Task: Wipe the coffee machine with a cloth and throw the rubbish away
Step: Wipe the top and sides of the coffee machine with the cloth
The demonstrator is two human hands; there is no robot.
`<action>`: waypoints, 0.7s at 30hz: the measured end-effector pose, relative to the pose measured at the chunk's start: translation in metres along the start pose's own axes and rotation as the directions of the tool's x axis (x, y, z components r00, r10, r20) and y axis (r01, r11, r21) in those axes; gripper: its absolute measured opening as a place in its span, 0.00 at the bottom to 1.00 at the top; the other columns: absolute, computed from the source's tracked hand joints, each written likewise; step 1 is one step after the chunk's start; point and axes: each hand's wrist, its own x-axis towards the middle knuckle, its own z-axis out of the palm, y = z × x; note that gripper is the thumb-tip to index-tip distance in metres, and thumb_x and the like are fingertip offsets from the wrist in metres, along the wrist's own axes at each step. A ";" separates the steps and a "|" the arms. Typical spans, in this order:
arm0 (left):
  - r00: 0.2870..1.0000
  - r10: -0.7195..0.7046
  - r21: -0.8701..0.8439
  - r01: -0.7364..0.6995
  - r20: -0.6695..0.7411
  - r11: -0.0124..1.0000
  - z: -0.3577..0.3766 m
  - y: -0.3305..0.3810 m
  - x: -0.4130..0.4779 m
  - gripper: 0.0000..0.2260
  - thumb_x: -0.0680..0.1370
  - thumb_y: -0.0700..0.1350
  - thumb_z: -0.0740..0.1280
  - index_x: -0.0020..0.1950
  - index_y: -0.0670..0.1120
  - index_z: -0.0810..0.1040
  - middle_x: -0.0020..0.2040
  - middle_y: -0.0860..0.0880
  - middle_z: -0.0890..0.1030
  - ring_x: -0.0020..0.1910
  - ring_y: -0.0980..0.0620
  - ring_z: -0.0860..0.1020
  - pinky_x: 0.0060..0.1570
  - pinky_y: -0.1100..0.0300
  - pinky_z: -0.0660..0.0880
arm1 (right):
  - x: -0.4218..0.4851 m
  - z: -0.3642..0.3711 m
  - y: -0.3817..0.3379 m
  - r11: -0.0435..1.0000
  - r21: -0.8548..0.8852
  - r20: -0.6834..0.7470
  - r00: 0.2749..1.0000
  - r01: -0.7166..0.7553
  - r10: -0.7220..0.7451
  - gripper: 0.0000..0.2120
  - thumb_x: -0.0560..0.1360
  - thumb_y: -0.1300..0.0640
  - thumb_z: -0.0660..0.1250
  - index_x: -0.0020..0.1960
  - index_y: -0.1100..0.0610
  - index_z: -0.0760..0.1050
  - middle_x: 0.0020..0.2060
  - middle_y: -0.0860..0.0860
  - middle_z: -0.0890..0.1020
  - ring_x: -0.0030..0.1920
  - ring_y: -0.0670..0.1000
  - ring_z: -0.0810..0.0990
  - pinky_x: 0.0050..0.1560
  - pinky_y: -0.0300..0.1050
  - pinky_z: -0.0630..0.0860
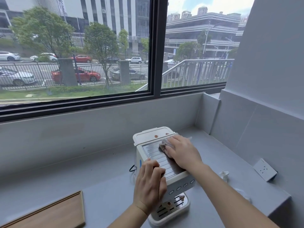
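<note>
A small white coffee machine with a ribbed metal top stands on the grey counter. My right hand presses a crumpled, stained cloth flat against the far part of that ribbed top. My left hand grips the machine's near left corner, fingers curled over the top edge. Brown spots show on the white rear lid and on the drip tray below the button row. A crumpled white scrap of rubbish lies on the counter to the machine's right.
A wooden board lies at the near left of the counter. A wall socket sits on the right wall. A low grey ledge and a large window run behind the machine. The counter's right edge drops off near my right forearm.
</note>
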 end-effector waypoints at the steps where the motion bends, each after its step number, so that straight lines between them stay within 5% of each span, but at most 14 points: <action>1: 1.000 -0.001 0.000 0.001 0.006 1.000 0.000 0.000 0.000 0.05 0.78 0.44 0.59 0.50 0.46 0.72 0.53 0.50 0.69 0.53 0.46 0.71 0.62 0.50 0.69 | 0.007 0.000 0.000 0.996 -0.009 -0.001 0.996 -0.087 0.087 0.15 0.79 0.44 0.58 0.62 0.49 0.75 0.65 0.47 0.73 0.64 0.54 0.69 0.63 0.50 0.70; 3: 1.000 0.013 -0.008 -0.013 0.014 1.000 -0.001 -0.001 -0.001 0.07 0.79 0.46 0.58 0.50 0.46 0.73 0.54 0.49 0.69 0.55 0.45 0.71 0.62 0.49 0.69 | 0.017 0.006 -0.016 0.995 -0.033 0.003 0.996 -0.094 0.094 0.17 0.79 0.44 0.58 0.63 0.50 0.74 0.65 0.50 0.73 0.65 0.56 0.69 0.65 0.49 0.66; 8: 0.999 0.001 -0.005 -0.001 0.051 1.000 -0.004 -0.006 -0.008 0.11 0.82 0.52 0.55 0.56 0.49 0.75 0.59 0.48 0.70 0.61 0.45 0.70 0.66 0.51 0.66 | 0.003 0.009 -0.032 0.982 0.098 0.053 0.985 0.161 -0.167 0.16 0.78 0.41 0.61 0.62 0.45 0.76 0.66 0.44 0.74 0.67 0.51 0.69 0.66 0.46 0.65; 14: 0.999 -0.036 0.003 0.036 0.037 0.999 -0.003 -0.007 -0.007 0.10 0.83 0.52 0.55 0.51 0.49 0.72 0.55 0.51 0.69 0.55 0.47 0.70 0.67 0.47 0.67 | -0.031 -0.019 0.011 0.984 -0.006 -0.023 0.983 -0.180 0.180 0.14 0.79 0.47 0.59 0.62 0.48 0.75 0.66 0.47 0.73 0.61 0.55 0.72 0.59 0.47 0.69; 16: 0.998 -0.050 -0.027 0.051 0.031 0.998 -0.001 -0.005 -0.007 0.09 0.82 0.52 0.55 0.52 0.50 0.72 0.56 0.52 0.69 0.56 0.48 0.70 0.68 0.47 0.66 | -0.053 -0.006 -0.007 0.990 -0.115 -0.098 0.992 -0.085 0.074 0.16 0.78 0.45 0.56 0.60 0.49 0.75 0.65 0.49 0.74 0.61 0.56 0.72 0.61 0.49 0.68; 19: 0.996 -0.090 -0.134 0.092 0.022 0.987 -0.006 -0.003 -0.006 0.08 0.80 0.54 0.60 0.54 0.51 0.70 0.59 0.55 0.69 0.61 0.52 0.70 0.67 0.57 0.66 | -0.057 0.003 -0.025 0.992 -0.023 -0.050 0.991 0.121 -0.122 0.18 0.77 0.43 0.55 0.61 0.46 0.75 0.64 0.47 0.75 0.63 0.54 0.71 0.65 0.49 0.66; 21: 0.993 -0.109 -0.211 0.114 0.036 0.971 -0.016 -0.004 -0.001 0.15 0.75 0.54 0.66 0.59 0.51 0.69 0.62 0.56 0.69 0.63 0.54 0.70 0.63 0.64 0.66 | -0.034 0.000 -0.026 0.998 -0.011 -0.001 0.998 0.066 -0.066 0.16 0.79 0.43 0.57 0.63 0.46 0.73 0.66 0.47 0.73 0.64 0.55 0.68 0.67 0.50 0.65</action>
